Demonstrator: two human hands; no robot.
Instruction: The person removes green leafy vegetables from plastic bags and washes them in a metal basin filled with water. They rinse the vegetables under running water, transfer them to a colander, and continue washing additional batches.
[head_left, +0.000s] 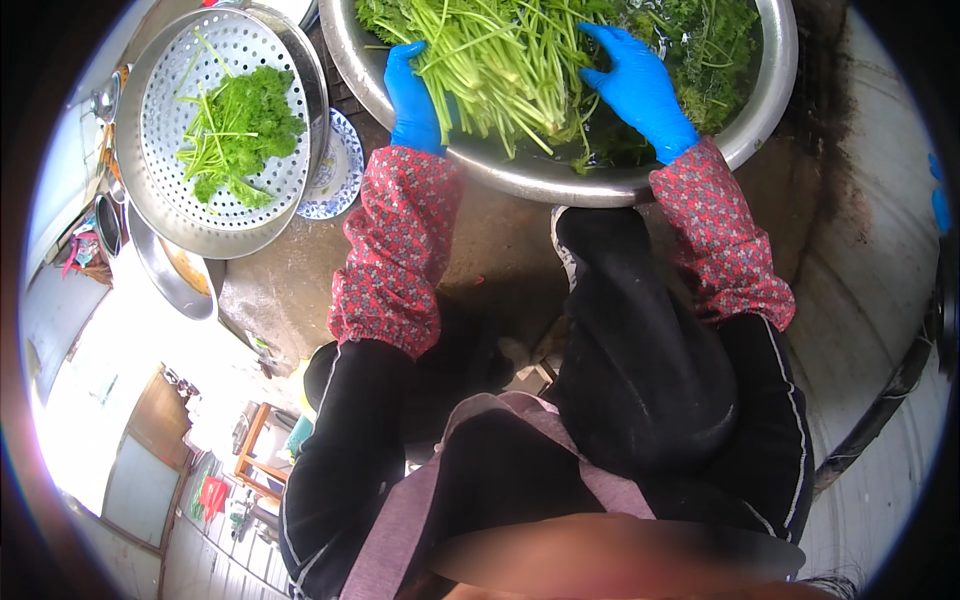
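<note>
A large bunch of leafy green stems (502, 67) lies in a wide steel basin (780, 67) of water, cut ends toward me. My left hand (414, 97), in a blue glove, is against the bunch's left edge; its fingers are partly hidden by the stems, so its grip is unclear. On the right side, my right hand (637, 86), also blue-gloved, has thumb and fingers apart beside the stems. More feathery greens (712, 67) float in the water to its right.
Left of the basin, a perforated steel colander (161, 112) holds a small heap of greens (244, 135). A blue-and-white plate (346, 161) is partly under it. Another metal bowl (176, 281) stands nearer me. My shoe (562, 247) is close to the basin's near rim.
</note>
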